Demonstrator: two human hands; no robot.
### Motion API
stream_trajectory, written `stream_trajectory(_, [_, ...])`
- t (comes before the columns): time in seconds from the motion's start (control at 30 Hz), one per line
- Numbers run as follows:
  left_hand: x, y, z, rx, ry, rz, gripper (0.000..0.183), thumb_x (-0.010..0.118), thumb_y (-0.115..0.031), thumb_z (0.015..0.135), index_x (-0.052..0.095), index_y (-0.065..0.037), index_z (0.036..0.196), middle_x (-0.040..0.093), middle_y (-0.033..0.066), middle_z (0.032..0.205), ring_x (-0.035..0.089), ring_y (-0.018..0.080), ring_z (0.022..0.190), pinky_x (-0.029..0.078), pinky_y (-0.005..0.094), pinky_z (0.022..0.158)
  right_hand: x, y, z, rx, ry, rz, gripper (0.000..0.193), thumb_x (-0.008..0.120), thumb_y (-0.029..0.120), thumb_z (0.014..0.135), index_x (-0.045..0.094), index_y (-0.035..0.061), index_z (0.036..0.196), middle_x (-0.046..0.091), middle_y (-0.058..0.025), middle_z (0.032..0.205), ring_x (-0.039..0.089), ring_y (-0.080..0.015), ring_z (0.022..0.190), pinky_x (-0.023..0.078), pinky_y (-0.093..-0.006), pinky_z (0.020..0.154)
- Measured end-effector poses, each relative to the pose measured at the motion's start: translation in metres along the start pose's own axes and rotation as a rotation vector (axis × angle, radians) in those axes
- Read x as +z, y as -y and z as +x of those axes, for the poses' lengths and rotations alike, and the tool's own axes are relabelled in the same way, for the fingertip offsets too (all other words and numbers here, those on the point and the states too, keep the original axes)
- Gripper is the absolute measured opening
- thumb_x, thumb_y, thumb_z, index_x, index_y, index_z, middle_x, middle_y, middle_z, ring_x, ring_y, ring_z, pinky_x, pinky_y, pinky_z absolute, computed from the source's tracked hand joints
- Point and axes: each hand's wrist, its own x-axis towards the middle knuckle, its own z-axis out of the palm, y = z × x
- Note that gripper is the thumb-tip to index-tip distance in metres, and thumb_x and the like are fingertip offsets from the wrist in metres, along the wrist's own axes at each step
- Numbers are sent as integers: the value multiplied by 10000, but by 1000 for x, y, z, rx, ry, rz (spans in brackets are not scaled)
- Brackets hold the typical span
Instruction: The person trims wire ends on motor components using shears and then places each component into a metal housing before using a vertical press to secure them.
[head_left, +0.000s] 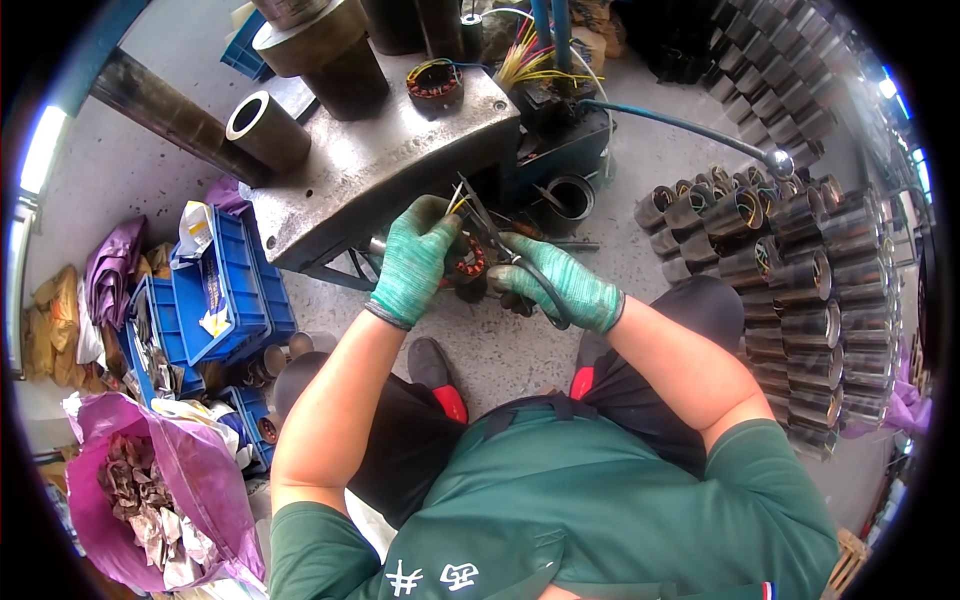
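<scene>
The left hand has its grip pinched on thin yellow wires; the right hand has its grip wrapped around scissors, blades beside the wires. A wound stator shows between both hands.

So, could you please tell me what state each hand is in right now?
Left hand: closed, holding thin yellow wires.
Right hand: closed, holding scissors.

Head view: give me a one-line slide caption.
Gloved right hand holds scissors beside thin wires pinched in the gloved left hand, near a metal bench, with metal cylinders stacked at right.
</scene>
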Motion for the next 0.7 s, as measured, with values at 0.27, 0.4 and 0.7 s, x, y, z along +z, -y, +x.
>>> stream_trajectory(0.27, [6, 15, 2, 96, 14, 63, 165, 600, -118, 1032, 676, -14, 1135, 646, -3, 806, 530, 44, 596, 424, 204, 523, 2, 10, 0, 19, -32, -52, 591, 698, 297, 1022, 499, 23, 1506, 700, -30, 964, 633, -78, 771, 525, -250, 657])
stream_trajectory(0.4, [8, 6, -1, 6, 24, 64, 172, 585, -141, 1045, 674, -16, 1122, 642, -1, 790, 520, 52, 574, 412, 211, 512, 0, 3, 2, -12, -64, -104, 589, 692, 322, 1023, 492, 45, 1503, 635, -3, 846, 586, -73, 645, 488, -239, 559])
stream_trajectory(0.7, [12, -1, -4, -26, -68, -83, 179, 548, -154, 1068, 654, -17, 1114, 640, 26, 754, 528, 73, 547, 425, 220, 500, 22, 1, -4, 91, -93, 200, 334, 670, 285, 1034, 568, 60, 1258, 569, 6, 722, 555, -99, 511, 443, -255, 449])
